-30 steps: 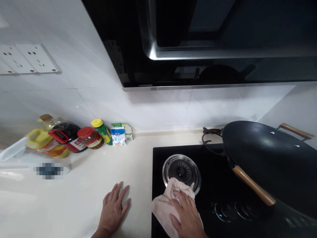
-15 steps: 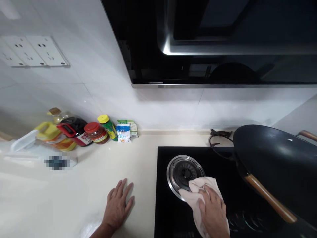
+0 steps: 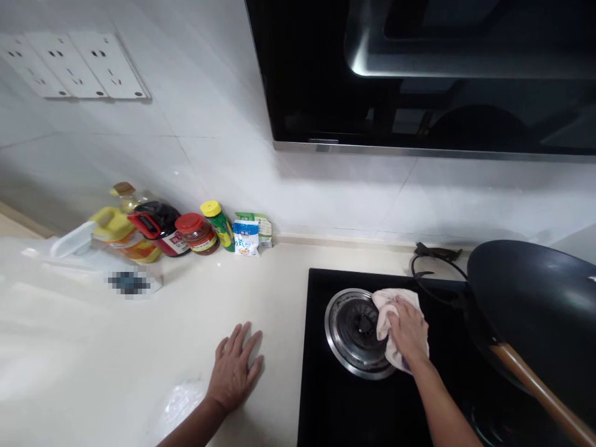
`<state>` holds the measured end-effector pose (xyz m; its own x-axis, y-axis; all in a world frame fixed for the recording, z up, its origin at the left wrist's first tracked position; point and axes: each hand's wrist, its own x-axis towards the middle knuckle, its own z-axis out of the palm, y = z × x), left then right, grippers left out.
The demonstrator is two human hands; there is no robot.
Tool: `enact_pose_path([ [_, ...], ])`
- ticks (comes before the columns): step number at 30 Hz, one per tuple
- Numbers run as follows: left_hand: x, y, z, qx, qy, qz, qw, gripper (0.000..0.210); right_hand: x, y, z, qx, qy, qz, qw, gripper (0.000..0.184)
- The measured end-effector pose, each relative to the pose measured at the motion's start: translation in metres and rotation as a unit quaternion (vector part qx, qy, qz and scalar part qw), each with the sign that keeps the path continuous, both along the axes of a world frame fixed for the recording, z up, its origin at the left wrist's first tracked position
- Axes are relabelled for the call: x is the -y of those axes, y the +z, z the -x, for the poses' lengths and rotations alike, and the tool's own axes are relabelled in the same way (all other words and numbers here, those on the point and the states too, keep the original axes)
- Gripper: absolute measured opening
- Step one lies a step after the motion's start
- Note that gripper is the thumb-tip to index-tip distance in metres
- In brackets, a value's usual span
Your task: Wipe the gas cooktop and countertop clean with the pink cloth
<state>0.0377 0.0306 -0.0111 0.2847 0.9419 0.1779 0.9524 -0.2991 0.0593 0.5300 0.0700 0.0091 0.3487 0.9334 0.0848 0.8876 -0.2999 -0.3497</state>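
The right hand [image 3: 408, 328] is curled down over a pale pink cloth [image 3: 389, 310], fingers bent and gripping it, and presses it against the right edge of the round steel burner ring [image 3: 356, 332] on the black glass hob [image 3: 326, 397]. The cloth bunches out from under the hand toward 11 o'clock and a fold shows below the palm at 6 o'clock; it overlaps the ring's rim at about 3 o'clock of the burner.

The left hand [image 3: 236, 366] lies flat on the cream worktop [image 3: 186, 323], palm down, fingers spread and relaxed, holding nothing, just beside the hob's left edge.

At 3 o'clock from the cloth, a black wok [image 3: 531, 310] sits on the hob, its wooden handle [image 3: 535, 388] running toward 5 o'clock. A loose pan support [image 3: 435, 264] lies at 1 o'clock from the cloth.

Along the wall at 10 o'clock stand a red-lidded jar [image 3: 198, 233], a yellow-capped bottle [image 3: 217, 223], a dark sauce bottle [image 3: 158, 226], an oil jug [image 3: 118, 233] and small packets [image 3: 249, 234].
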Motion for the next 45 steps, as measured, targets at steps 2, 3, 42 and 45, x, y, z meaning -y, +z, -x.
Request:
enact_pose_path([
  [2, 0.001, -0.001, 0.000, -0.002, 0.000, -0.005, 1.000, 0.052, -0.028, 0.007, -0.003, -0.011, 0.040, 0.026, 0.999, 0.051],
  [3, 0.001, -0.001, 0.000, -0.003, 0.000, -0.007, 1.000, 0.052, -0.041, 0.010, -0.002, -0.014, 0.060, 0.038, 0.997, 0.049],
  [42, -0.012, 0.002, 0.001, -0.012, -0.004, -0.017, 1.000, 0.052, 0.118, 0.012, 0.134, -0.082, 0.204, -0.052, 0.974, 0.025],
  [45, -0.012, 0.002, 0.001, -0.014, -0.004, -0.022, 1.000, 0.053, 0.129, 0.014, 0.109, -0.063, 0.164, -0.070, 0.982, 0.024],
])
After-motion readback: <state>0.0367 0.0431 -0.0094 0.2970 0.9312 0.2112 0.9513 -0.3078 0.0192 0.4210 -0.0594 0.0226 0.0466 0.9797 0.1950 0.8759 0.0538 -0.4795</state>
